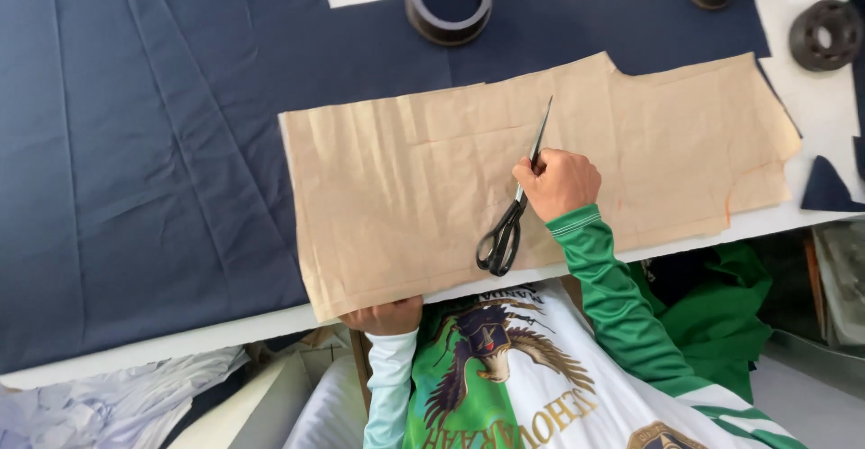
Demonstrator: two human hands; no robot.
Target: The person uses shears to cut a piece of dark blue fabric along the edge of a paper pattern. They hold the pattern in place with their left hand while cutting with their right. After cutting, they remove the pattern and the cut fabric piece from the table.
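Navy fabric (162, 143) covers the desk (180, 336), uncut around the paper pattern (405, 188); right hand (559, 181) rests closed beside the scissors (514, 206), left hand (387, 316) grips the pattern's edge.

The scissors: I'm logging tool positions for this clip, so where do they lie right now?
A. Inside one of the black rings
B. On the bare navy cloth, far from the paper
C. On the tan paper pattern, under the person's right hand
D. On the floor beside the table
C: the scissors lie flat on the tan paper pattern, with the right hand resting on them near the pivot and the handles pointing toward the person.
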